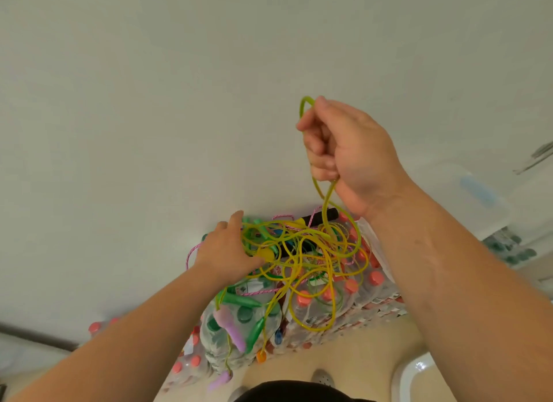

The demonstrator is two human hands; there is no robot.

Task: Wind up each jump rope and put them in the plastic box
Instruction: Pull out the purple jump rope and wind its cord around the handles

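A tangle of jump ropes lies on top of stacked packs of bottled water. Most of it is yellow-green cord, mixed with pink braided rope, green handles, purple handles and a black handle. My right hand is raised above the pile and grips a loop of the yellow-green rope, which runs down into the tangle. My left hand rests on the left side of the pile, its fingers among the cords by a yellow handle. A clear plastic box stands at the right.
The bottle packs with orange and green caps stand against a white wall. More bottles lie on the floor at lower left. Further packs show at far right. A white curved rim sits at lower right.
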